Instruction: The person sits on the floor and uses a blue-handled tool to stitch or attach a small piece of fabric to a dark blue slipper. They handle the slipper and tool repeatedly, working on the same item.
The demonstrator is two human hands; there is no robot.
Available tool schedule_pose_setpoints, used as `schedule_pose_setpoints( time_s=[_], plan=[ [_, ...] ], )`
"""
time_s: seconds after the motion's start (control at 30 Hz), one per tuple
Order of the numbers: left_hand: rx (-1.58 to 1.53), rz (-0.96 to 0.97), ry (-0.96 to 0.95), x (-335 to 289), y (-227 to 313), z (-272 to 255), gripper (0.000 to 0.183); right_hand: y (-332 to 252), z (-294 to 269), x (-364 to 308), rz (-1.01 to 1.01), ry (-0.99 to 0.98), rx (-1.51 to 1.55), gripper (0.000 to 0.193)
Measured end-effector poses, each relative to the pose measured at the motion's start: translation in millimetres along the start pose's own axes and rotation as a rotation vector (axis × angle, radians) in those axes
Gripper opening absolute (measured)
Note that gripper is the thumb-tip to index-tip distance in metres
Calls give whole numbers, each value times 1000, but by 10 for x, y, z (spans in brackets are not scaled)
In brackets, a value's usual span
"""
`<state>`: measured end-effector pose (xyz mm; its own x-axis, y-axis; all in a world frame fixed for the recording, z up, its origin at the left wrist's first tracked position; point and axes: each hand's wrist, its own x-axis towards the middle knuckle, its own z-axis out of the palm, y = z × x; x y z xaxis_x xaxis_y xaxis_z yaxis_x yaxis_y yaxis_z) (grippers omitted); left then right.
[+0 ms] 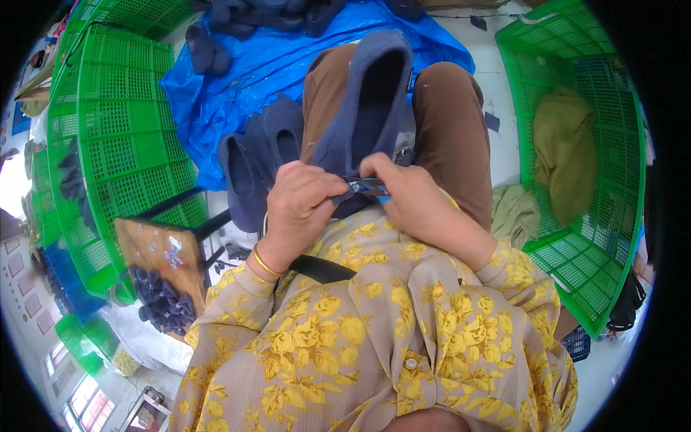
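A dark blue felt slipper stands toe-away between my knees, with its dark opening facing me. At its near end my left hand is closed, the fingertips pinching the heel edge. My right hand is closed on a small metal tool, which looks like thread snips, at that same edge. The snips' blades are partly hidden between the fingers. Just left of my leg sit more dark blue slippers, one nearer and another behind it.
Blue plastic sheeting spreads ahead, with piled slippers on it. Tall green crates stand at left. At right, a green crate holds olive cloth. A wooden stool beside me bears dark blue scraps.
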<state>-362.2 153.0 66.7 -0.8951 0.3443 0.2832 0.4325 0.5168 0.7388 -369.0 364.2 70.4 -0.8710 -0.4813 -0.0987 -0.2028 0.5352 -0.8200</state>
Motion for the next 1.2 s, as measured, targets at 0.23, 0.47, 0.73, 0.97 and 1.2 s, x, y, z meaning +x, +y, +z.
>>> schedule_pose_setpoints(
  time_s=[0.23,0.47,0.73,0.97,1.2],
  plan=[
    [28,49,56,-44,41,33,24,-65,11,117,-138,23,33,43],
    [4,37,47,-52,28,33,26,-158,-190,163,-199,3,-198,29],
    [-40,-23,-46,3,-2,-31,24,-380,-378,206,114,156,953,7],
    [-70,-44,-72,27,24,-65,18,-309,-562,36,27,-20,790,10],
    [-168,-92,-83,13,-24,-57,17,-159,-308,-96,-76,-10,90,34]
  ],
)
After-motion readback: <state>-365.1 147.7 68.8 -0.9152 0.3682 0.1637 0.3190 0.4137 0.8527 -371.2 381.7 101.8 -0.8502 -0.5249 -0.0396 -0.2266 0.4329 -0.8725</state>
